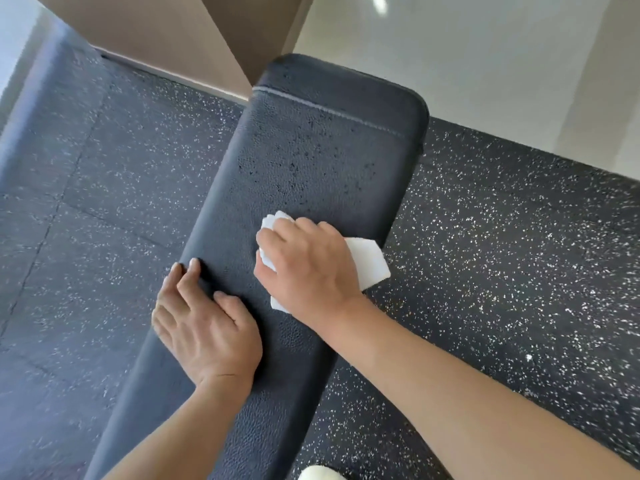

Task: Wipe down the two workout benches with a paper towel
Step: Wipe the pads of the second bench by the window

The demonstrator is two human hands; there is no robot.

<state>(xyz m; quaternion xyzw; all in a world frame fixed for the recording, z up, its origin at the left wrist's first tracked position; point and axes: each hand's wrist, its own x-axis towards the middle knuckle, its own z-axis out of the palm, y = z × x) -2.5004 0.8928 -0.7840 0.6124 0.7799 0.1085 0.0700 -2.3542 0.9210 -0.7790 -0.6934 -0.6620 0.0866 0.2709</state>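
Right hand (308,268) presses crumpled paper towel (367,261) on bench (311,150) pad near its right edge, fingers curled over it. Left hand (204,323) flat, gripping left edge. Speckled rubber floor (502,237), pale wall (485,64).

no readable text, labels, brands or numbers anywhere in view. bench pad (311,161) has only a plain stitched seam, paper towel (367,261) blank, speckled floor (502,237) unmarked.

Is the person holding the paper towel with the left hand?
No, the right hand presses the paper towel on the bench.
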